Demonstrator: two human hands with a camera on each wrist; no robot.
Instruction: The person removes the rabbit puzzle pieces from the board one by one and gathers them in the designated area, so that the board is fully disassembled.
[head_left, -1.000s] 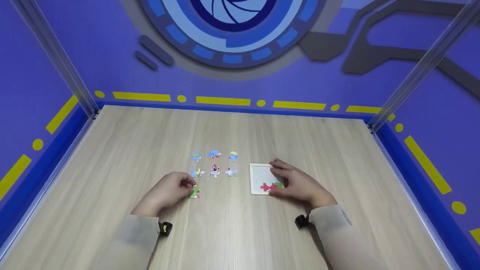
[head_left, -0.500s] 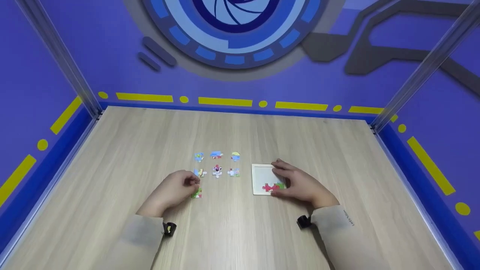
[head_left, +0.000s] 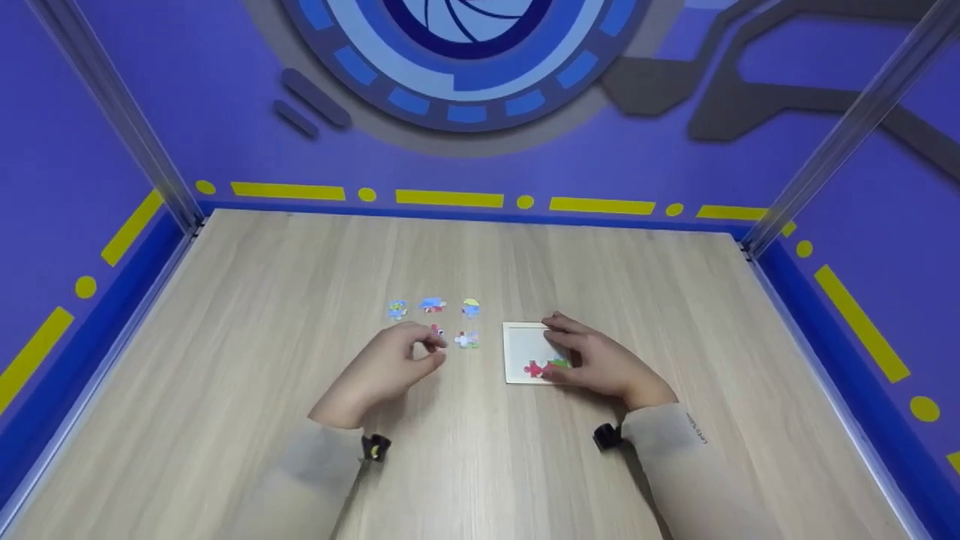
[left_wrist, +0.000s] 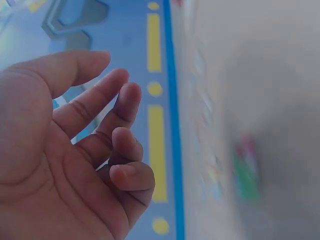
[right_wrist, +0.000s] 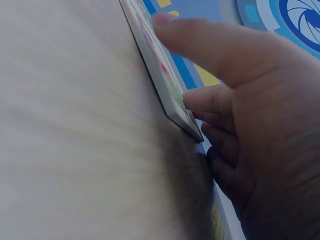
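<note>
In the head view my left hand (head_left: 386, 367) is over the table, left of the puzzle tray. The left wrist view shows its fingers loosely bent, thumb apart, nothing between them. A blurred green puzzle piece (left_wrist: 246, 170) lies on the table there; the hand hides it in the head view. A piece with a character's face (head_left: 439, 331) is partly covered by the left fingertips. My right hand (head_left: 607, 367) rests at the right side of the white square puzzle tray (head_left: 521, 337), thumb and fingers extended over it. Red and green pieces (head_left: 533, 369) lie inside, along its near side.
Loose puzzle pieces lie beyond the left hand: a blue-green one (head_left: 397, 308), a blue and red one (head_left: 432, 304), a blue and yellow one (head_left: 470, 307) and a pale one (head_left: 466, 340). Blue walls (head_left: 480, 172) enclose the wooden table (head_left: 480, 465).
My left hand has moved right, away from the green piece's spot and toward the middle pieces. My right hand stays at the tray. The view has shifted slightly.
</note>
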